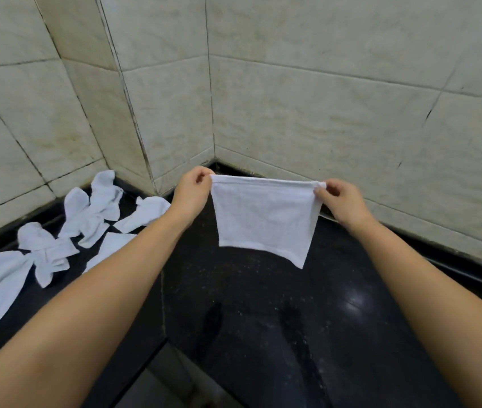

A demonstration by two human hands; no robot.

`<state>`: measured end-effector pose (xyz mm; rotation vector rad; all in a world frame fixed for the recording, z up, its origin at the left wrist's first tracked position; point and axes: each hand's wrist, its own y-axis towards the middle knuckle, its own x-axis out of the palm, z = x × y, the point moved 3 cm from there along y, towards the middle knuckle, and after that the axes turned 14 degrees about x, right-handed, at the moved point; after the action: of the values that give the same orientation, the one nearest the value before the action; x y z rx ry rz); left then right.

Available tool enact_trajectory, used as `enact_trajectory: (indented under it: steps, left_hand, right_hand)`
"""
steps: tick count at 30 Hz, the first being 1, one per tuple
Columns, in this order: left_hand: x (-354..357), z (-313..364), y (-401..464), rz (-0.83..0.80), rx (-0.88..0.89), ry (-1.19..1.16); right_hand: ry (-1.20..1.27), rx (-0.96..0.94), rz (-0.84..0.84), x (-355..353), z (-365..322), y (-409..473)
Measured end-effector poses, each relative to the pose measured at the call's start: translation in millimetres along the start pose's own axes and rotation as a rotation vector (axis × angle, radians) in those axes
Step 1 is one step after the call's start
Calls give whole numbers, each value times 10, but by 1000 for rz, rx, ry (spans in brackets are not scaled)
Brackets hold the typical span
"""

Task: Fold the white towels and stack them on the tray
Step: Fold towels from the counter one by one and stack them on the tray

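Two bare hands hold one small white terry towel (264,219) stretched in the air: left hand (191,191) pinches its top left corner, right hand (341,201) its top right. Below lies open glossy black stone counter (248,304). Crumpled white towels (66,231) crowd the counter's left edge along the beige tiled wall (322,98).

Held towel (264,219): white cloth, matt, fine looped texture, stitched hem along the edges. Loose towels (92,207) at left: same white cloth, crumpled. Surface (248,304): black polished stone, glossy, pale-speckled, showing reflections. Wall tiles (322,113): cream, marbled, smooth, low sheen; dark, stained grout.
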<state>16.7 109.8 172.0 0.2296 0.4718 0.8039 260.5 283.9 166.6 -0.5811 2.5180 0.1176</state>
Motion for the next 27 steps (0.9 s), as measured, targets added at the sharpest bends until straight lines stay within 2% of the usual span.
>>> enact_trajectory:
  steps: [3,7,13,16,19,24,27]
  left_hand:
    - [-14,40,-168,-33,21,-43]
    - [46,-202,-765,-218,-80,-19]
    - [205,-762,-1739,-503,-290,55]
    - [250,-980,-1960,-636,-373,110]
    - [321,-1094,-1864,-644,-365,160]
    - [578,-1256,-1429,-501,-240,379]
    - [755,-1383,-1276,-496,-229,435]
  right_hand:
    - [7,-23,-63,-52,29,-162]
    - [-149,-3,-208,17,479,-612]
    - [-304,200,-458,342,1562,-1322]
    - [-346,295,-557,443,1832,-1456]
    - [-323,333,-523,448,1813,-1271]
    - [-248,441,-306,512,1691,-736]
    - [-305,476,-231,661,1660,-533]
